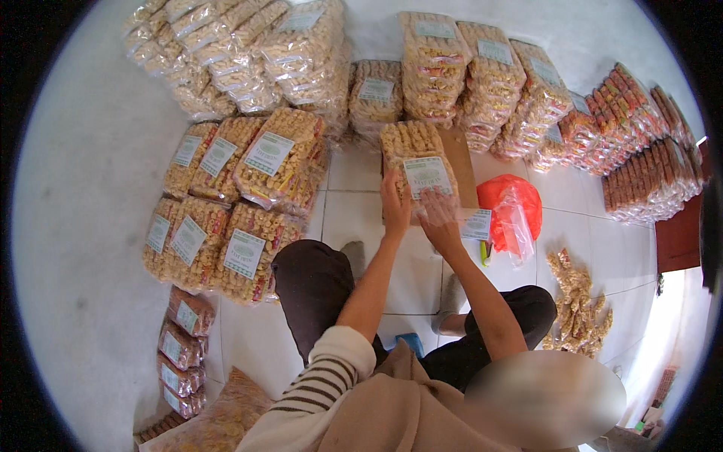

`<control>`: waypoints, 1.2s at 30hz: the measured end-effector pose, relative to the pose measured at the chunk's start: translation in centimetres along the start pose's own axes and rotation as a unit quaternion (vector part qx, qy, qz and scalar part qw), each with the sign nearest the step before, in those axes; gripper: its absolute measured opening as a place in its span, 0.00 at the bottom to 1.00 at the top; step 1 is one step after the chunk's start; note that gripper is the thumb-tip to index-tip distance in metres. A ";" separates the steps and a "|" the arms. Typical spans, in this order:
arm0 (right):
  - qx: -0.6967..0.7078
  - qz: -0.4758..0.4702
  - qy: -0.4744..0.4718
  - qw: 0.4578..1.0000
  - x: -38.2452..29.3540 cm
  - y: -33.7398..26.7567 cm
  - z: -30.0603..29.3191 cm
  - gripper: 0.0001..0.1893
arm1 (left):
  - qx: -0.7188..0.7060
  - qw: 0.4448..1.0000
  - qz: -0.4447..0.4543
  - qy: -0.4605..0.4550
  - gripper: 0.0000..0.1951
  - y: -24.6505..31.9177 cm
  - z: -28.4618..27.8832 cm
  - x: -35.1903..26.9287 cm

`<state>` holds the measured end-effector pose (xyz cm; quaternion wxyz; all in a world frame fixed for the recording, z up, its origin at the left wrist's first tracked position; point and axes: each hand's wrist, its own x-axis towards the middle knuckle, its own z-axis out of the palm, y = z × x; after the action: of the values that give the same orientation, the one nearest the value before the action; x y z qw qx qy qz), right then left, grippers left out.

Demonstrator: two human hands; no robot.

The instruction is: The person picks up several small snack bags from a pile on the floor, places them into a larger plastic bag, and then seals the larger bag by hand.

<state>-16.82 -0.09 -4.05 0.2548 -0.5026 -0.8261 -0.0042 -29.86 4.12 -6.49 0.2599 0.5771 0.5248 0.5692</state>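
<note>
Before me lies a clear plastic pack of ring-shaped snacks (412, 138), with a printed white-and-green label (427, 172) on its upper face. My left hand (397, 198) holds the pack's left side, fingers pointing away from me. Across its near end rests my right hand (442, 212), its fingers over the label's lower edge and its palm by the loose plastic. Beneath the pack is a brown cardboard piece (460, 164), showing along the right side. The undersides of both hands are hidden.
Filled packs stand at the left (271, 158), and tall pack stacks (435, 68) line the back. To the right are a red plastic bag (511, 198), loose labels (477, 225), a green-handled tool (486, 253) and a snack heap (576, 311). Small brown packs (183, 344) sit near left.
</note>
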 end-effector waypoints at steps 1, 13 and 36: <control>0.002 -0.005 0.007 1.000 0.1 0.3 0.2 0.30 | 0.000 1.000 -0.007 -0.008 0.24 -0.6 0.2 1.1; -0.033 0.040 -0.101 0.994 3.1 1.3 1.2 0.33 | -0.024 0.995 -0.001 -0.100 0.27 -3.4 0.6 4.1; -0.098 0.037 -0.273 0.956 1.9 -0.5 -1.6 0.31 | 0.221 0.954 -0.116 -0.163 0.26 -1.3 0.4 4.3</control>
<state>-17.31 0.81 -1.68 -0.0308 -0.5375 -0.8405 0.0612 -30.68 8.50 -6.07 0.2724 0.6403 0.6513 0.3028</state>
